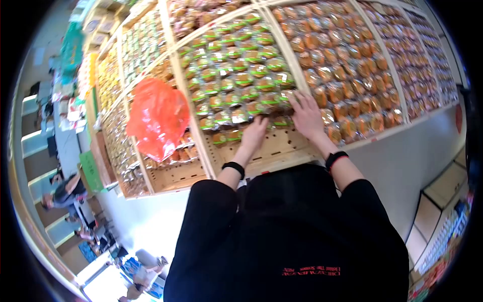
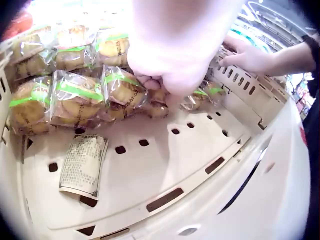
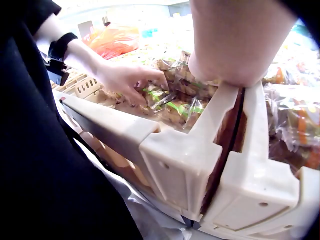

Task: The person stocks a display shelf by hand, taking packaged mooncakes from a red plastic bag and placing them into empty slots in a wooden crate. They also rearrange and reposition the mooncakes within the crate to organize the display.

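Our left hand (image 1: pixel 254 132) reaches into the bottom row of green-banded packets (image 2: pixel 75 97), its fingers curled down onto one wrapped packet at the front edge of the stock; whether they pinch it we cannot tell, since the wrist hides the fingertips. Our right hand (image 1: pixel 306 115) lies with fingers spread and fairly straight across the packets just beside the divider (image 3: pixel 235 125) that parts the green-banded bin from the orange-banded packets (image 1: pixel 347 65). The packets we are working sit in the lowest filled row of that green bin, just above the bare perforated tray floor (image 2: pixel 165 165), where a printed paper slip (image 2: pixel 82 165) lies flat. We judge the step in hand to be straightening or drawing forward the front row. The next move seems to call for a firm pinch on the slippery wrap, while the flat hand steadies the neighbours against sliding. Left of the bin hangs a red plastic bag (image 1: pixel 158 118).
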Demonstrator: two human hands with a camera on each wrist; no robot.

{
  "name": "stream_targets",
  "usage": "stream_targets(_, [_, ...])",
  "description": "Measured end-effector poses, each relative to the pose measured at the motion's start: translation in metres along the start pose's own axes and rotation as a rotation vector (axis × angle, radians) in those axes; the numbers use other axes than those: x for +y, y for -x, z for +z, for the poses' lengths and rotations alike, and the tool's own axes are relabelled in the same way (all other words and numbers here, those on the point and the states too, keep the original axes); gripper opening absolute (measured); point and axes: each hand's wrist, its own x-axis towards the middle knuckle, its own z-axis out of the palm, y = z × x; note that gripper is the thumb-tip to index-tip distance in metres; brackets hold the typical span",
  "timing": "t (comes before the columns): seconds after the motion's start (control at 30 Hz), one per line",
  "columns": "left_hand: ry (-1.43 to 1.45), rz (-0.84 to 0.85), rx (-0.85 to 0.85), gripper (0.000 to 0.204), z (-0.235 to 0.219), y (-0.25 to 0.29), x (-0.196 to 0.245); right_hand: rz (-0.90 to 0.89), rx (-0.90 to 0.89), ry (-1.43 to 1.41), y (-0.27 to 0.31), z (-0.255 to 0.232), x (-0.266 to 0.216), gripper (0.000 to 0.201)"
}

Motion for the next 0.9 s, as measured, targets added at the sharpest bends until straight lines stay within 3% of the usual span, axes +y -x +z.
stream_targets(0.07, [0.068,-0.019,-0.044,0.046,-0.002,0.0,-0.003,0.002,0.001,0.021,-0.001,0.001,-0.002,0.055])
stream_targets(0.2, [0.238,-0.013,0.135,0.036,-0.047,0.01,-0.003,-0.004,-0.007,0.014,-0.003,0.0,-0.005,0.056])
stream_targets(0.27, [0.303,-0.178,0.326,0.023,-0.077,0.022,-0.018,-0.012,-0.024,0.039,-0.004,-0.001,-0.008,0.057])
stream_targets(0.3, [0.343,-0.274,0.536,0.024,-0.09,0.03,-0.031,-0.015,-0.033,0.043,-0.004,-0.002,-0.008,0.057])
stream_targets(0.33, [0.35,-0.402,0.631,0.031,-0.111,0.039,-0.044,-0.027,-0.029,0.052,-0.005,-0.001,-0.008,0.057])
stream_targets(0.37, [0.213,-0.423,0.82,0.035,-0.128,0.049,-0.063,-0.037,-0.028,0.062,-0.005,-0.001,-0.009,0.057])
stream_targets(0.4, [0.259,-0.537,0.94,0.033,-0.137,0.061,-0.088,-0.034,-0.042,0.07,-0.005,-0.001,-0.009,0.057])
stream_targets(0.47, [-0.022,-0.736,1.103,0.04,-0.155,0.076,-0.13,-0.041,-0.047,0.085,-0.006,-0.001,-0.012,0.057])
stream_targets(0.57, [0.211,-0.83,1.127,0.045,-0.137,0.083,-0.188,-0.032,-0.06,0.117,-0.005,0.001,-0.013,0.058])
stream_targets(0.6, [0.649,-0.972,0.9,0.041,-0.172,0.076,-0.155,-0.018,-0.077,0.129,-0.005,0.002,-0.013,0.058])
stream_targets(0.63, [0.607,-0.936,0.703,0.033,-0.158,0.076,-0.17,-0.001,-0.092,0.142,-0.005,0.003,-0.013,0.059])
stream_targets(0.67, [0.367,-0.724,0.73,0.026,-0.135,0.072,-0.175,-0.005,-0.091,0.155,-0.005,0.003,-0.013,0.06])
stream_targets(0.7, [0.218,-0.546,0.644,0.024,-0.135,0.07,-0.167,-0.012,-0.087,0.16,-0.006,0.004,-0.013,0.06])
stream_targets(0.77, [0.189,-0.561,0.496,0.023,-0.135,0.067,-0.159,-0.009,-0.091,0.169,-0.004,0.005,-0.013,0.06])
stream_targets(0.8, [0.194,-0.562,0.495,0.023,-0.135,0.069,-0.16,-0.009,-0.095,0.174,-0.003,0.005,-0.014,0.06])
stream_targets(0.87, [0.522,-0.629,0.667,0.02,-0.141,0.065,-0.168,-0.027,-0.086,0.188,-0.004,0.004,-0.014,0.061])
stream_targets(0.9, [0.433,-0.637,0.802,0.019,-0.143,0.066,-0.177,-0.026,-0.081,0.191,-0.005,0.004,-0.014,0.061])
